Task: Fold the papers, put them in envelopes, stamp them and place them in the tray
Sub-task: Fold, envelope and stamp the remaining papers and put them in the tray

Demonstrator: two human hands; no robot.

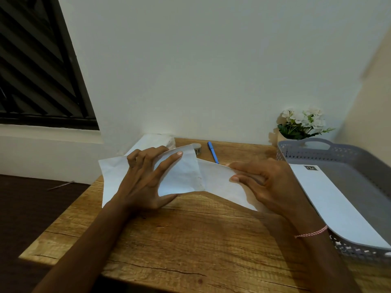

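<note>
Head view of a wooden table (190, 240). The left hand (143, 182) grips the left sheet (182, 176) of white paper, thumb beneath and index finger stretched along its top edge, the other fingers curled onto it. The right hand (268, 182) pinches the right sheet (215, 178) between thumb and fingers. Both sheets are held just above the table's middle. The left one overlaps the near end of the right, but whether one enters the other cannot be told. At right, a grey perforated tray (317, 153) holds a white envelope (330, 199) lying flat, with a small dark stamp (310, 167) at its far corner. Behind the hands lies a blue pen (212, 152). White flowers (302, 121) stand by the wall.
</note>
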